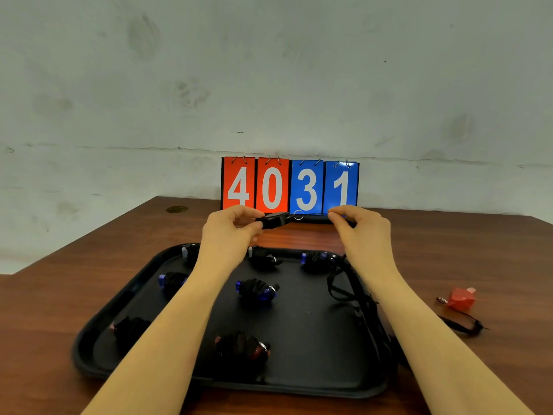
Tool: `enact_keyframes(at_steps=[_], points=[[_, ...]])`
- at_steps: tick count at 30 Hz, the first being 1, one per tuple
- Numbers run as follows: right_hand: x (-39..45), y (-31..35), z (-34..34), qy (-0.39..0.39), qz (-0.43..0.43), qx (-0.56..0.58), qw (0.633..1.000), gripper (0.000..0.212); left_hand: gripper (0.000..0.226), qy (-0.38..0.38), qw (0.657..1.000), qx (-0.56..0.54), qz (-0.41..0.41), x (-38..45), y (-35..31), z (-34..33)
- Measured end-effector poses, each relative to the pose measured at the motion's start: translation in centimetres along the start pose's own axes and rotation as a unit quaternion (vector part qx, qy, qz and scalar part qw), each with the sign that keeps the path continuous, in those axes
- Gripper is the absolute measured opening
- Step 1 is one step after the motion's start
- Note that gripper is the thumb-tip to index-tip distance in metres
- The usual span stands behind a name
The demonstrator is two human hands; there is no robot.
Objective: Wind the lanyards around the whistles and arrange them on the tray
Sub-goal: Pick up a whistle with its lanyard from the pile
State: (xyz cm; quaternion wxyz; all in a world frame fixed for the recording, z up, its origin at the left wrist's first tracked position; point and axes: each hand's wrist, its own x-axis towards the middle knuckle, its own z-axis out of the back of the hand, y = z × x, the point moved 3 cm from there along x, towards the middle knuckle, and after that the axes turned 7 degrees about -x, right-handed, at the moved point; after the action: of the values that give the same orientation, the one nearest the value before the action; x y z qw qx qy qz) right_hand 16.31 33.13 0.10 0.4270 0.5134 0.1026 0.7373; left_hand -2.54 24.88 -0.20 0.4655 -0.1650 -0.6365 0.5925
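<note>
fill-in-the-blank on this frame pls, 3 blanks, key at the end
1. The left hand holds a ____ whistle.
2. The whistle lying off the tray, on the table, is ____.
3. The scoreboard reads ____.

Missing words: black; red; 4031

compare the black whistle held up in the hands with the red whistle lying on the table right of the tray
The black plastic whistle is gripped by the left hand, lifted above the black tray; the red plastic whistle lies untouched on the wooden table. The right hand pulls the black one's lanyard. Neither is wound yet.
</note>
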Motion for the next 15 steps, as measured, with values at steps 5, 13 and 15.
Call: enact_keyframes(at_steps=[5,13,15], points=[[-0.2,-0.4,-0.6,0.037,-0.065,0.103,0.992,0.025,0.018,0.109,0.957,-0.238,0.123,-0.7,-0.2,-0.5],[-0.8,0.5,-2.2,0.095,-0.065,0.160,0.980,0.004,0.016,0.152,0.892,-0.386,0.179,-1.2,-0.7,-1.2],[-1.0,0.8,-2.3,0.079,-0.031,0.111,0.990,0.007,0.016,0.156,0.884,-0.402,0.179,-1.3,-0.7,-1.3]])
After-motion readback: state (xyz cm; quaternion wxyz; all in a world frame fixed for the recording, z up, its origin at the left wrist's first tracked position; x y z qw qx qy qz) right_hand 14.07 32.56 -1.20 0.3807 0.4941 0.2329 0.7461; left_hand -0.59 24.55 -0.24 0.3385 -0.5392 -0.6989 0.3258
